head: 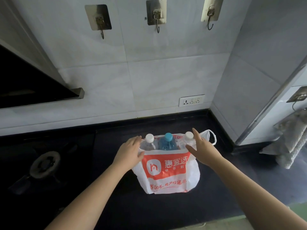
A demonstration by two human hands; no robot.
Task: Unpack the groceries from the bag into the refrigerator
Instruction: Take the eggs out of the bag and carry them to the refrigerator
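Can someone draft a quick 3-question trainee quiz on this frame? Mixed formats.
1. True or false: the blue-capped bottle stands between the two white-capped bottles in the bag.
2. Multiple choice: the bag rests on A) the gas burner, B) the dark countertop, C) a wall hook.
3. Fill in: the left hand is at the bag's ___ rim, beside the left white-capped bottle.

Key
1. True.
2. B.
3. Left. The right hand is at the opposite side, fingers spread by the right white-capped bottle; neither hand has closed on a bottle.
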